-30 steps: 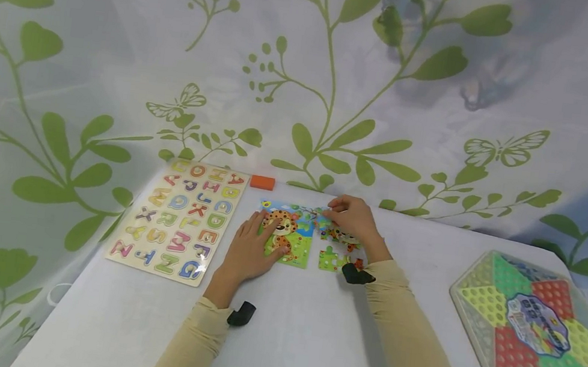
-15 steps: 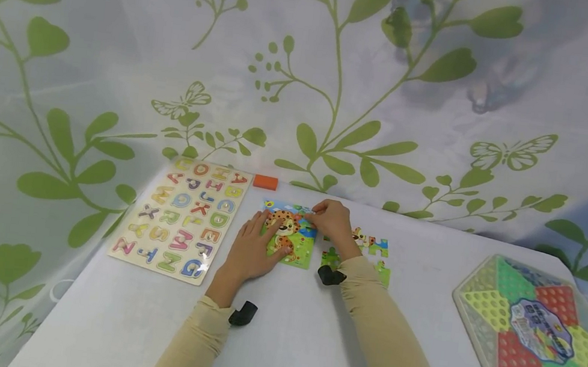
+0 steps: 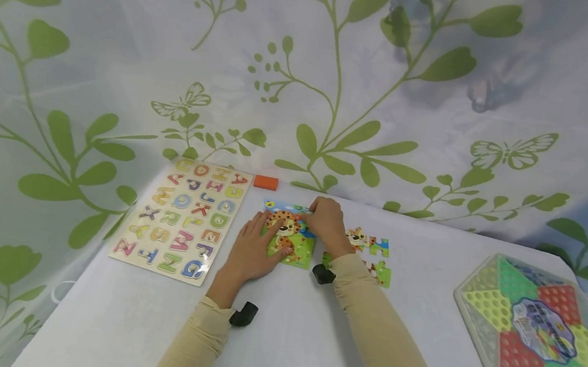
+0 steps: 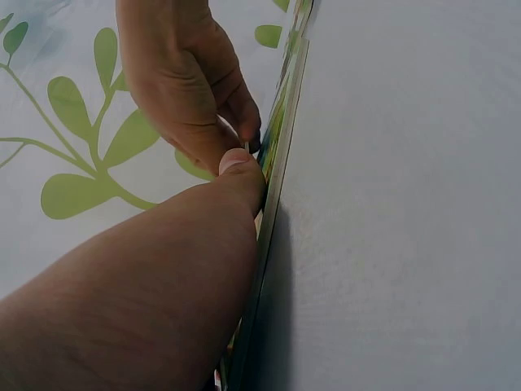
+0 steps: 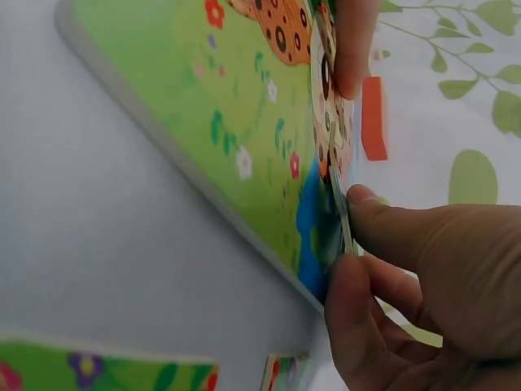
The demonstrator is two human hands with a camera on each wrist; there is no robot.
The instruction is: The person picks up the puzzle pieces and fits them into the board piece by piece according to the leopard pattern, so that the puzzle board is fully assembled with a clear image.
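A jigsaw puzzle board (image 3: 304, 249) with a spotted leopard cub picture lies on the white table. My left hand (image 3: 255, 248) rests on its left part with the fingers spread. At the upper right corner of the board, my right hand (image 3: 326, 223) pinches a thin puzzle piece (image 5: 339, 199) between thumb and fingers. The right wrist view shows that piece edge-on, tilted up over the blue and spotted part of the picture. Its printed face is mostly hidden. In the left wrist view the right fingertips are close to the left thumb (image 4: 238, 163).
Loose puzzle pieces (image 3: 382, 273) lie right of the board, partly behind the right forearm. A wooden alphabet board (image 3: 132, 261) is at the left, and an orange block (image 3: 265, 183) at the back. A hexagonal star-patterned game box (image 3: 522, 355) sits at the right, before a leaf-print curtain (image 3: 270, 11).
My right hand has moved left from the loose pieces to the board's upper right corner, bringing the puzzle piece, and its fingers have turned slightly there. The left hand has stayed on the board.
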